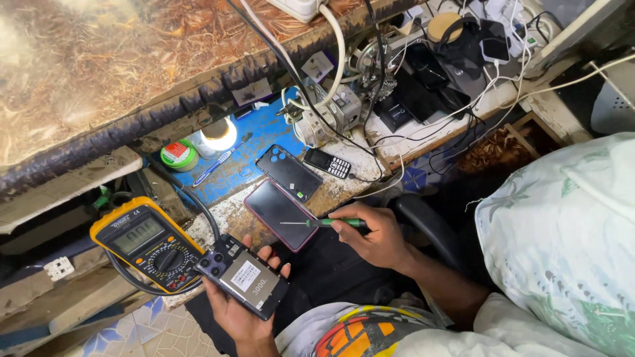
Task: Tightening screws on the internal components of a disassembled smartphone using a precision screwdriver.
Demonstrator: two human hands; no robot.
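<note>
My left hand (233, 311) cradles an opened smartphone (243, 275) with its back cover off, the battery and circuit board facing up. My right hand (372, 233) grips a green-handled screwdriver (324, 223), its thin tip pointing left over a dark phone with a pink edge (280, 214) lying on the bench. A black back cover with camera holes (289, 172) rests just beyond it, and a small keypad phone (327, 162) sits further right.
A yellow digital multimeter (147, 243) lies left of the opened phone. A lit bulb (219, 134) and a green tape roll (178, 154) sit on the blue mat (261, 129). Tangled cables, chargers and several phones (430, 73) crowd the back right.
</note>
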